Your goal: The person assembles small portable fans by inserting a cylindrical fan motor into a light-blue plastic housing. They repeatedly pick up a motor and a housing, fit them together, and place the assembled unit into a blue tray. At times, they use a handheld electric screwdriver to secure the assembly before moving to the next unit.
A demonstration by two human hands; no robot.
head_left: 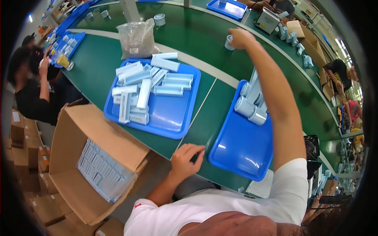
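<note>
- Head view: right hand (241, 38) extended over green conveyor belt (197, 33), fingers closed around light-blue cylindrical part (228, 44); whether part touches belt, cannot tell.
- Left hand (185, 161) at bench edge, thumb and forefinger tips close together; cannot tell if anything is pinched.
- Right blue tray (241, 147): similar cylinders (245, 106) at far end.
- Left blue tray (167, 118): piled light-blue elongated housings (144, 93).

A short, round, pale blue cup (228, 44) stands roughly upright in the fingers of the right hand (241, 38), over the green belt (193, 33); whether it touches is unclear.
</note>
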